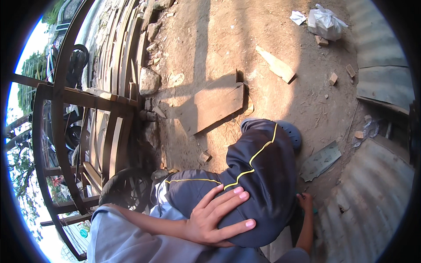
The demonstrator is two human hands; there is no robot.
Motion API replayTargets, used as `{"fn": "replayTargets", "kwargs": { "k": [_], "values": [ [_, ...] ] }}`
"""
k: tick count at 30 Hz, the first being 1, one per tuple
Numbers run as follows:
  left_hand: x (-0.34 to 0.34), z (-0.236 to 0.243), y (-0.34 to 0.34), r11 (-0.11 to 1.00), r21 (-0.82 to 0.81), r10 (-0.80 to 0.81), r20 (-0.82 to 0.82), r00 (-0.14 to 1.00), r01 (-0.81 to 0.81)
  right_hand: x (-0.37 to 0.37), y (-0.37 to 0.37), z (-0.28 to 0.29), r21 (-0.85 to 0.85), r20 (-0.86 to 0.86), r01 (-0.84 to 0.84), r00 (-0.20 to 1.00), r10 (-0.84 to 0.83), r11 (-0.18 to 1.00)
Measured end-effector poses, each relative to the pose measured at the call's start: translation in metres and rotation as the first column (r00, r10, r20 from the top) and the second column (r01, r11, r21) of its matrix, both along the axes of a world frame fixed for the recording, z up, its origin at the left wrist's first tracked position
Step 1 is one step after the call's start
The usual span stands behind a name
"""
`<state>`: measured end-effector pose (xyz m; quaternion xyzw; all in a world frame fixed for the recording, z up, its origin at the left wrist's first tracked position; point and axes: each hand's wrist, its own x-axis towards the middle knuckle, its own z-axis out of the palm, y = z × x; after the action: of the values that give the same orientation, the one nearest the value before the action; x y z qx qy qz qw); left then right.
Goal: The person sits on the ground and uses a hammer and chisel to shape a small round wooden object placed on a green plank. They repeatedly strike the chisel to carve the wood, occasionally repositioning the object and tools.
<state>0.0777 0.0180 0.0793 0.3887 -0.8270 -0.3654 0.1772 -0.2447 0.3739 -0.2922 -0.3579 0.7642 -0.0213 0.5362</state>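
The left hand (215,217), fingers spread and nothing grasped, is laid on the knee of the dark trousers (263,175), which are bent at the picture's lower middle. The right hand (306,200) is partly hidden beyond that leg; whether anything is gripped cannot be told. On the dirt ground (324,101), a whitish plastic bag (325,24) is bunched at its top, its contents obscured, with a wood block (321,40) just beside it. Crumpled clear plastic (372,128) is seen near the corrugated sheet (359,197).

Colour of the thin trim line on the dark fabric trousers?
The thin trim line on the dark trousers is yellow; best seen in the head view.
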Motion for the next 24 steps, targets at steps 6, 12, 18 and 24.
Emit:
{"fn": "replayTargets", "kwargs": {
  "k": [6, 12, 18, 24],
  "values": [
    [0.003, -0.001, -0.005, 0.998, 0.006, -0.055, 0.009, 0.998, 0.055, 0.007, -0.01, 0.008, 0.172, 0.226, 0.311, 0.911, -0.345, 0.935],
    [-0.001, -0.007, -0.006, 0.997, -0.012, -0.076, -0.005, 0.997, 0.076, 0.004, -0.002, 0.002, 0.115, 0.215, 0.252, 0.938, -0.272, 0.961],
    [-0.012, -0.011, -0.012, 0.989, 0.003, -0.151, -0.011, 0.988, 0.151, 0.014, -0.002, 0.001, 0.034, 0.108, 0.225, 0.968, -0.227, 0.974],
    [-0.027, -0.032, -0.013, 0.956, -0.047, -0.293, -0.065, 0.954, 0.29, 0.032, 0.022, 0.003, -0.156, -0.078, 0.278, 0.953, -0.292, 0.948]
  ]
}}
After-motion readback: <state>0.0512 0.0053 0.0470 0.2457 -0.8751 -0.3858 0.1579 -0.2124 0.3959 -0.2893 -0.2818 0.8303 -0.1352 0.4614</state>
